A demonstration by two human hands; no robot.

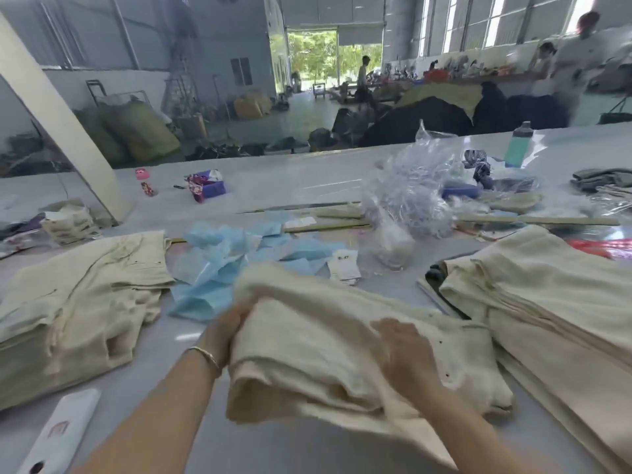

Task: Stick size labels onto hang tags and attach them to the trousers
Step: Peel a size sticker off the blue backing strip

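A folded pair of cream trousers (307, 323) lies in front of me on the grey table (273, 179). My left hand (225, 330) grips its left edge, fingers tucked under the fold. My right hand (407, 357) rests flat on top of the cloth with fingers spread. The picture is blurred by motion. A small stack of white hang tags (343, 268) lies just beyond the trousers. Blue label backing sheets (219, 265) are scattered to the left of the tags.
A stack of cream trousers (78, 302) lies at the left, another stack (547, 302) at the right. Crumpled clear plastic bags (410, 200) sit beyond. A white phone (61, 436) lies near left. A teal bottle (518, 145) stands far right. People work in the background.
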